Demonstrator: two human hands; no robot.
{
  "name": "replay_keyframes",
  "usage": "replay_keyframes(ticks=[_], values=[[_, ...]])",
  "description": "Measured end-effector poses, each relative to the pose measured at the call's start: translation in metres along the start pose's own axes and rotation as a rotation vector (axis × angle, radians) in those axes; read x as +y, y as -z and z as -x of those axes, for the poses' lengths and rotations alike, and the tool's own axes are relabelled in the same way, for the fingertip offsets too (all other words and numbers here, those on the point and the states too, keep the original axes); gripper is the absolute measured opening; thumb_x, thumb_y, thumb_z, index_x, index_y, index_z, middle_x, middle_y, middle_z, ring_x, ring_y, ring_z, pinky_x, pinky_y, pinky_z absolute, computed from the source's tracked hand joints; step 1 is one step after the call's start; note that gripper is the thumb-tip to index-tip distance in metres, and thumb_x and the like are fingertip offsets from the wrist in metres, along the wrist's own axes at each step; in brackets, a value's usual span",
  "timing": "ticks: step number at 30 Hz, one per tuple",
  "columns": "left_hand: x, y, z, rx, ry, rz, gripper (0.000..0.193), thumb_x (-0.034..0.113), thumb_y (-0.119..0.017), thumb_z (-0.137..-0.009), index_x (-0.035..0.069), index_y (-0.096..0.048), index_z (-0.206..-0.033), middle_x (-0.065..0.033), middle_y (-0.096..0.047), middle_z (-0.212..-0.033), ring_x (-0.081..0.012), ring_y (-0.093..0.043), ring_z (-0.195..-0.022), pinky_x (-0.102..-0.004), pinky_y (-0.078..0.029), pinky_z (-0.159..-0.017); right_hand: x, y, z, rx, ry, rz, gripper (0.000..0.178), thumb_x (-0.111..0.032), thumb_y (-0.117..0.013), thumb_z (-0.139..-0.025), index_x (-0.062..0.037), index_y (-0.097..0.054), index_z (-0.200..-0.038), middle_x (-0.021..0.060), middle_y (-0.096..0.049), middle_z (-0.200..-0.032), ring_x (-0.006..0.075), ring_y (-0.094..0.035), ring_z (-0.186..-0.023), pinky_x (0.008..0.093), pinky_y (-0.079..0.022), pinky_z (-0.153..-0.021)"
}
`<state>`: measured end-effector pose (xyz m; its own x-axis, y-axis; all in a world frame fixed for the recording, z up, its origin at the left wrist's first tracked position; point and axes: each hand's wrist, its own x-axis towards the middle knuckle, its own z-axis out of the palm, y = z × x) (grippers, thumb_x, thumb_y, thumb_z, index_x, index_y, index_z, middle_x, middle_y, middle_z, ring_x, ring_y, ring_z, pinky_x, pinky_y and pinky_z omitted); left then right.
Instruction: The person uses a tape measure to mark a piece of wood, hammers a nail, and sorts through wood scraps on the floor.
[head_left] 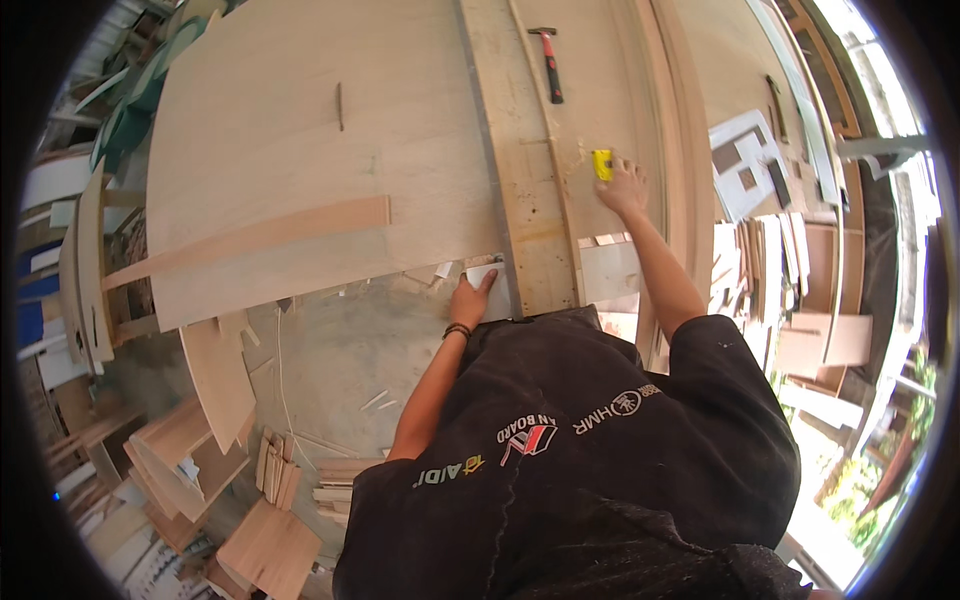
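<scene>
Your left hand was clamped on a small white block at the near edge of the plywood sheet. Block looked light and rigid, so an end pinch was enough. Your right hand lay farther out, fingers spread flat beside the yellow tape measure, touching it, not gripping (case looked hard and smooth, take it by the sides). A hammer lay beyond, well apart.

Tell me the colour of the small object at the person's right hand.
Yellow: the small object by the right hand, seen in the head view.
</scene>
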<state>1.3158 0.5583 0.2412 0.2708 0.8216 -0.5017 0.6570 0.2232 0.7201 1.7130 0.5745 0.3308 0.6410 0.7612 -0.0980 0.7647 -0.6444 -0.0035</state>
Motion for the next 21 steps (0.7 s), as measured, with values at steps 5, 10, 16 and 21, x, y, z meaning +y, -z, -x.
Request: replay_keyframes(ticks=[5,10,16,21], values=[[0.036,0.029,-0.014,-0.149,0.088,-0.477,0.083,0.073,-0.05,-0.094,-0.004,-0.069,-0.119,-0.0295,-0.073,-0.105,-0.044,-0.071,-0.101,-0.0517,-0.054,-0.089,0.002,0.017,-0.036,-0.109,0.053,-0.163,0.087,-0.047,-0.076,-0.083,-0.0146,-0.043,-0.156,0.0188,-0.059,-0.134,0.0391,-0.061,-0.119,0.0479,-0.049,-0.103],[0.095,0.08,0.013,-0.063,-0.119,-0.447,0.068,0.067,-0.056,-0.095,0.002,-0.075,-0.103,-0.0184,-0.073,-0.085,-0.0353,-0.072,-0.082,-0.0456,-0.056,-0.072,-0.012,0.025,-0.038,0.118,0.097,-0.556,0.077,-0.037,-0.078,-0.085,-0.0091,-0.05,-0.15,0.0187,-0.059,-0.126,0.0314,-0.069,-0.099,0.0406,-0.057,-0.084],[0.169,0.073,-0.003,-0.084,-0.044,0.507,0.049,0.05,-0.057,-0.104,0.005,-0.068,-0.118,-0.0047,-0.07,-0.091,-0.0132,-0.068,-0.084,-0.0313,-0.056,-0.07,-0.093,0.069,0.042,-0.089,0.418,-1.045,0.075,-0.021,-0.085,-0.079,-0.004,-0.055,-0.146,0.0136,-0.061,-0.115,0.0207,-0.065,-0.094,0.0322,-0.056,-0.074],[0.204,0.066,-0.023,-0.214,0.152,0.966,0.044,0.042,-0.056,-0.107,0.002,-0.062,-0.125,-0.0042,-0.068,-0.105,-0.0115,-0.066,-0.094,-0.0279,-0.055,-0.078,-0.145,0.082,0.106,-0.08,0.629,-0.847,0.073,-0.015,-0.085,-0.076,-0.0058,-0.056,-0.143,0.0132,-0.061,-0.109,0.0263,-0.066,-0.093,0.0379,-0.057,-0.075]])
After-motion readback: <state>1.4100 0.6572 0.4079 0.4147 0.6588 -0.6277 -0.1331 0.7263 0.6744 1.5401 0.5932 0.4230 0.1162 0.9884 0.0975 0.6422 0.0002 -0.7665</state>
